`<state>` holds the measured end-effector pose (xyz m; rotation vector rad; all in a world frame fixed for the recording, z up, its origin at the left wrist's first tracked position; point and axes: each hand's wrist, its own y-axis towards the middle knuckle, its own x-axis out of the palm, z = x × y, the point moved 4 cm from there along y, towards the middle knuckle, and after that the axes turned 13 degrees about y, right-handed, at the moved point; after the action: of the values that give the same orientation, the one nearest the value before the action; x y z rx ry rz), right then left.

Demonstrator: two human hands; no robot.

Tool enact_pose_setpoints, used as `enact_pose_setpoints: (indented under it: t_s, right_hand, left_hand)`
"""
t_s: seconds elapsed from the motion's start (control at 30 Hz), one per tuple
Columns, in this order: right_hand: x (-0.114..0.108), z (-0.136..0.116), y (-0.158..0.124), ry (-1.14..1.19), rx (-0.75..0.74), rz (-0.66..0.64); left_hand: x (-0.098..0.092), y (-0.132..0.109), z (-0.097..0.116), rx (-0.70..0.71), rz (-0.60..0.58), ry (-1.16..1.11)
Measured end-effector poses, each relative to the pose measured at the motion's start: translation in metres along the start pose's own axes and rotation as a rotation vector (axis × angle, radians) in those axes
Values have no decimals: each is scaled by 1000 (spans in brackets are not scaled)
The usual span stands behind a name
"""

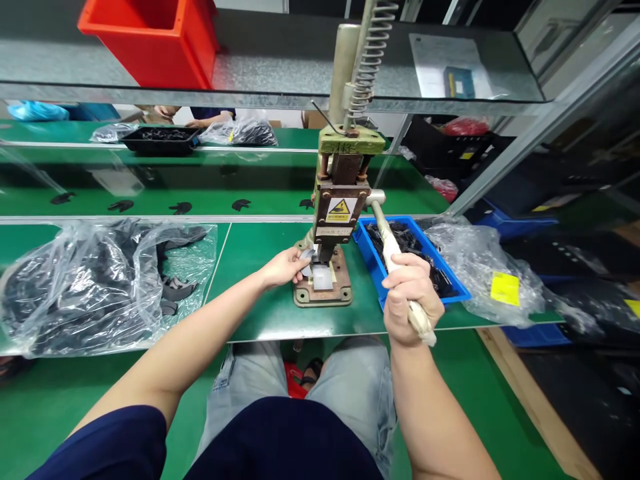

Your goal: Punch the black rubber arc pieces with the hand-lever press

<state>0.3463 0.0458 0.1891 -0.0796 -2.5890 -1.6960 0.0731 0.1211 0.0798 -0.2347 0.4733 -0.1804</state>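
A hand press [339, 207] with a spring on top and a yellow warning sticker stands on the green bench in front of me. My right hand [411, 293] is wrapped round its tape-covered lever [386, 230], which slants down toward me. At the press's base, my left hand [285, 268] pinches a small curved grey part [307, 261]. That part sits against the left side of the tooling, partly hidden by my fingers. A pale block [323, 277] lies under the ram, on the base plate [341, 283].
A blue tray [367, 257] of black parts stands right of the press, beside a clear plastic bag [480, 260]. Another bag [100, 287] of dark parts lies left. Dark curved pieces [181, 208] line the strip behind. A red bin [150, 47] sits on the shelf; another person's hands [167, 112] show beyond.
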Motion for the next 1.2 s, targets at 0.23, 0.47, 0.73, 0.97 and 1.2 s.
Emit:
enact_pose_setpoints:
  t_s: [0.23, 0.47, 0.73, 0.97, 1.2]
  right_hand:
    - [1, -1, 0, 20, 2, 4]
    - [3, -1, -1, 25, 7, 34]
    - [-2, -1, -2, -13, 23, -13]
    - [-2, -5, 3, -9, 27, -25]
    - [-1, -10, 8, -2, 32, 4]
  left_hand:
    - [16, 16, 8, -76, -73, -120]
    - [17, 24, 15, -165, -73, 61]
    - [24, 23, 10, -192, -62, 74]
    - [29, 7, 3, -147, 25, -145]
    - [8, 2, 12, 154, -32, 21]
